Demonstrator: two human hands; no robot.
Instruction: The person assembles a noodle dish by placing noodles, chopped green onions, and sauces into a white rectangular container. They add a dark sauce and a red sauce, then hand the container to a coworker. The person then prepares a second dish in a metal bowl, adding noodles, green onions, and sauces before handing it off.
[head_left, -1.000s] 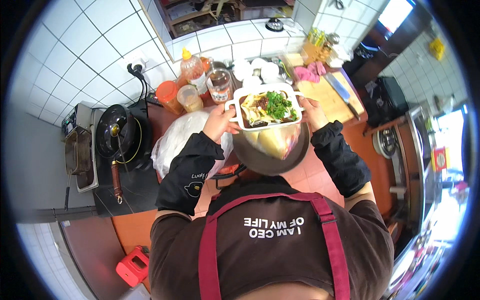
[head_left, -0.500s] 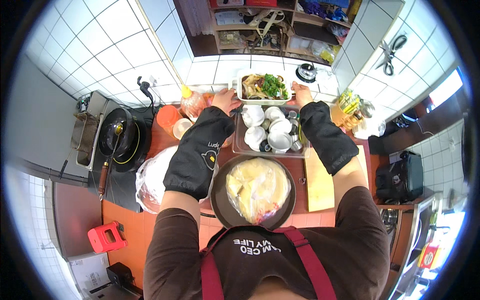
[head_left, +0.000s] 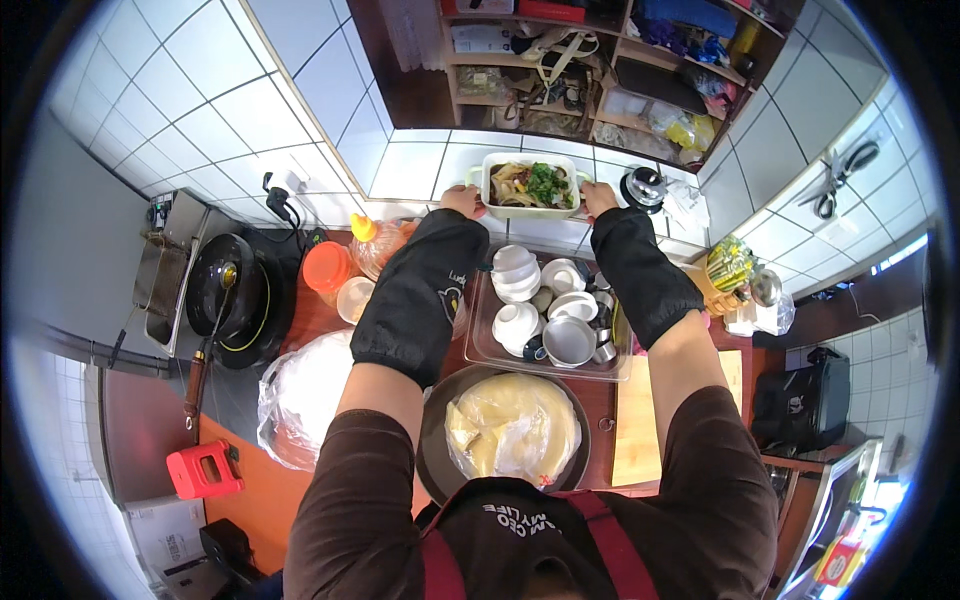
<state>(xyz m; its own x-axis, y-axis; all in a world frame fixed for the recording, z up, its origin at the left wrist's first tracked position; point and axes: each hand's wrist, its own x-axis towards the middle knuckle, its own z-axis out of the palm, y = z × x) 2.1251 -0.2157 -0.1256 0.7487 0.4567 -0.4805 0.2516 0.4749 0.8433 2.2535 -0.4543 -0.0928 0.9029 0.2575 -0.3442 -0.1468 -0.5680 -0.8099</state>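
Note:
A white rectangular baking dish [head_left: 530, 212] with side handles holds food topped with chopped green herbs. It is at the tiled ledge [head_left: 410, 165] of the wall opening; I cannot tell if it rests there. My left hand [head_left: 463, 201] is closed on its left handle, and my right hand [head_left: 598, 198] grips the right one. Black sleeve covers wrap both forearms. Nearer to me, below the dish, a clear tub [head_left: 480, 350] holds several white bowls and small metal cups.
A dark round pan [head_left: 432, 450] holds a plastic-wrapped pale food bundle. Right of it lies a wooden cutting board [head_left: 635, 430]. An orange-lidded jar [head_left: 328, 268] and a yellow-tipped squeeze bottle [head_left: 372, 245] stand left. A silver-black round object [head_left: 643, 187] sits on the ledge.
The baking dish has moved forward, away from the tub of bowls, with both hands still on its handles. My view has shifted, so the counter appears lower.

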